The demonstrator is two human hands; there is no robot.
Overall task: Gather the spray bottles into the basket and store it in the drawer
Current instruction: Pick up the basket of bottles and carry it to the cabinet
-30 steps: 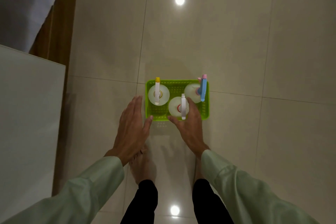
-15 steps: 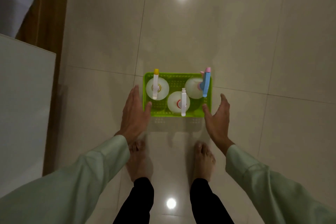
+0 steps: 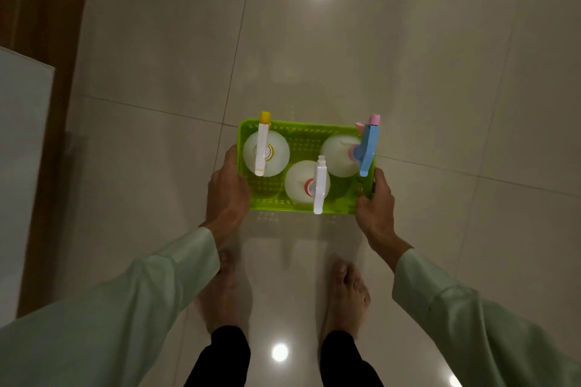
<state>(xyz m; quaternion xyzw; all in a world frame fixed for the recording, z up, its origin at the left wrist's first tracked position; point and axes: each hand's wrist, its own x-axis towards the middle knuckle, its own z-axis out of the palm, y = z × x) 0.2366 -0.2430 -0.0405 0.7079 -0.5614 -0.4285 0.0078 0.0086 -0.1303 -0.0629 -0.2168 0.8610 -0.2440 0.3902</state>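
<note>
A white cabinet (image 3: 22, 166) edges into view at far left, with a brown wooden strip (image 3: 47, 41) beside it. The rest is glossy beige tile floor (image 3: 408, 72).

The left hand (image 3: 228, 190) grasps the left side of the green basket (image 3: 301, 132), thumb over the rim and fingers along the outer wall. Whether the basket rests on the floor or hangs just above it cannot be told; its faint reflection shows on the tile right below its near edge.

Three bottles stand upright inside. The yellow bottle (image 3: 267, 152) sits in the far left corner, its white sprayer with a yellow nozzle reaching past the far rim. The white bottle (image 3: 306, 182) stands at the middle of the near side, its white sprayer jutting over the near rim. The blue bottle (image 3: 341, 151) sits at the far right, its blue sprayer with a pink tip lying along the right rim.

The right hand (image 3: 375, 206) grasps the basket's near right corner, thumb on the rim. Both arms wear pale green sleeves (image 3: 125, 308). Two bare feet (image 3: 344, 298) stand on the tile just behind the basket.
</note>
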